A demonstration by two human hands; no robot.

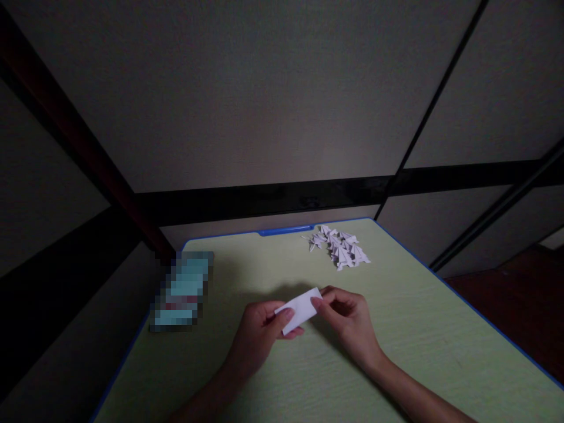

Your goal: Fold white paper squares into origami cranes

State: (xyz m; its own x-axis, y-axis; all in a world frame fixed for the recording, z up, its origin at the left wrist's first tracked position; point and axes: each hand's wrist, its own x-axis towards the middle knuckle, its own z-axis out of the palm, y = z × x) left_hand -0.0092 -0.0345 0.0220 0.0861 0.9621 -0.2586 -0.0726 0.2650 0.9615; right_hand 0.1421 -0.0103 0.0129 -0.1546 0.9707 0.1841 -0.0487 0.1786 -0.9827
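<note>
A small white rectangle of paper (pixel 302 309) is held between both hands above the table, tilted with its right end higher. My left hand (pixel 264 329) pinches its left end, thumb on top and fingers underneath. At the upper right corner, my right hand (pixel 348 317) grips the paper between thumb and curled fingers. Farther back on the right lies a cluster of several folded white paper figures (pixel 343 247), pointed in shape and close against one another.
The light green table (pixel 247 267) has a blue edge and a blue pen groove (pixel 286 230) at the back. On the left lies a flat, blurred-out object with a bluish face (pixel 185 291). Cabinet panels (pixel 264 106) rise right behind the table.
</note>
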